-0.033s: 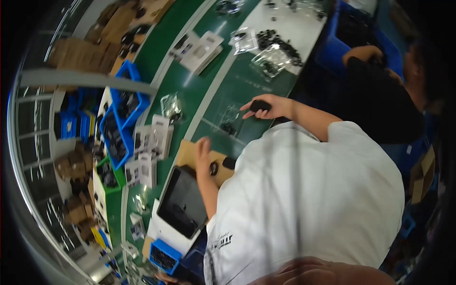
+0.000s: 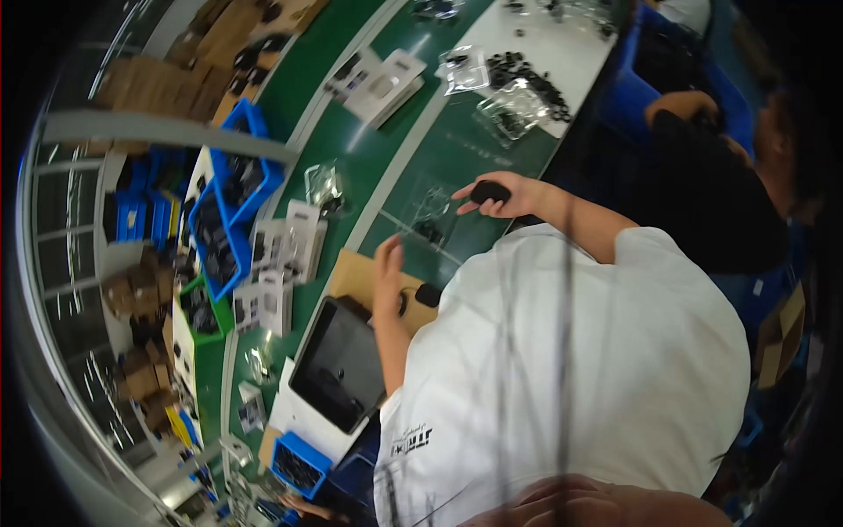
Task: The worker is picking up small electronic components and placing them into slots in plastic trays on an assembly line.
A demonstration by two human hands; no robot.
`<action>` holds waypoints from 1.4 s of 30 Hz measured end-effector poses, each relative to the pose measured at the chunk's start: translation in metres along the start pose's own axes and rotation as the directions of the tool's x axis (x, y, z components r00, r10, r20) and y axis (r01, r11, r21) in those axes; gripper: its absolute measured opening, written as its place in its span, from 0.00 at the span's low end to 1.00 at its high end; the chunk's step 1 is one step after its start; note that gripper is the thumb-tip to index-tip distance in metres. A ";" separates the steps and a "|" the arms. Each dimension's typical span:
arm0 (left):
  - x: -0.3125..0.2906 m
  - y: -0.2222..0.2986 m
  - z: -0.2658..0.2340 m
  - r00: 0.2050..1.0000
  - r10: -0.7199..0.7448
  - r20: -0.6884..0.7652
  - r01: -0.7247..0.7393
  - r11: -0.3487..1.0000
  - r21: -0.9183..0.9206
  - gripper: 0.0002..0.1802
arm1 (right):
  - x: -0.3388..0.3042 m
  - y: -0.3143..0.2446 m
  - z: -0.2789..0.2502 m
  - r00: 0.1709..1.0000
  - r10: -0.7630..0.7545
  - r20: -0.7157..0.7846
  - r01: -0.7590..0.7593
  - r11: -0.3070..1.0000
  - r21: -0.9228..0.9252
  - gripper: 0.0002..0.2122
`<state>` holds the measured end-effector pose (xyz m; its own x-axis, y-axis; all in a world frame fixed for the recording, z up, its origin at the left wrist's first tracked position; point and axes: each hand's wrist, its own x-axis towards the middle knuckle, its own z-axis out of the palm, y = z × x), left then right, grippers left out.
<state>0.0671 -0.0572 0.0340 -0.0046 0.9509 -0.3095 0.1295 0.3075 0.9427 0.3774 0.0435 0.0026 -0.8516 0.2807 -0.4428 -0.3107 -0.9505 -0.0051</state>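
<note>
My right hand (image 2: 514, 195) is closed around a small black rounded object (image 2: 491, 192), with its index finger stretched out to the left. My left hand (image 2: 387, 268) has its fingers extended, slightly blurred, and holds nothing. It hovers over a brown cardboard sheet (image 2: 351, 270), beside a black tray-like box (image 2: 339, 364). Between and beyond both hands, a clear plastic package (image 2: 432, 204) with a dark part (image 2: 428, 231) lies on the green table (image 2: 474, 237). A black piece (image 2: 428, 295) rests on the cardboard near my body.
White boxes (image 2: 303, 241) and blue bins (image 2: 215, 246) line the left side. A pile of small black parts (image 2: 531, 83) and clear bags (image 2: 512, 110) lie at the far end. At the right, a co-worker in black (image 2: 702, 189) reaches into a blue bin (image 2: 733, 97).
My left hand has moved a little forward, toward the clear package. My right hand keeps its hold on the black object. The whole view has shifted slightly.
</note>
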 end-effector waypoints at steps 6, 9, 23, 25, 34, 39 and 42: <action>0.024 -0.042 0.061 0.954 0.252 0.165 -0.251 0.968 -0.026 0.22 | 0.011 0.031 0.036 0.981 0.017 0.191 -0.065 0.967 0.248 0.20; 0.024 -0.064 0.060 0.956 0.141 0.259 -0.096 0.979 -0.180 0.19 | 0.006 0.032 0.046 0.985 -0.005 0.174 -0.040 0.966 0.255 0.20; 0.007 -0.022 0.041 0.936 -0.257 -0.241 0.179 0.936 -0.304 0.17 | 0.008 0.054 0.016 0.998 -0.064 0.005 0.064 0.993 -0.096 0.19; 0.011 -0.033 0.043 0.957 -0.141 -0.252 0.099 0.980 -0.172 0.19 | 0.013 0.056 0.023 0.985 -0.157 -0.077 0.105 0.883 -0.458 0.17; 0.019 -0.041 0.073 0.937 0.264 -0.228 -0.305 0.938 -0.165 0.19 | 0.037 0.060 0.021 0.920 -0.387 -0.053 0.077 0.312 -0.947 0.11; 0.019 -0.023 0.067 0.947 -0.303 -0.111 0.067 0.523 -0.850 0.13 | 0.018 0.042 0.010 0.889 -0.448 -0.098 0.165 0.512 -0.843 0.09; 0.026 -0.026 0.058 0.940 -0.323 -0.105 0.102 0.564 -0.819 0.10 | 0.001 0.031 -0.002 0.922 -0.356 -0.152 0.138 0.669 -0.730 0.10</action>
<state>0.1216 -0.0429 -0.0055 -0.1506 0.7987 -0.5826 -0.7399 0.2998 0.6022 0.3674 0.0143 0.0000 -0.6106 0.5768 -0.5426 -0.0168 -0.6945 -0.7193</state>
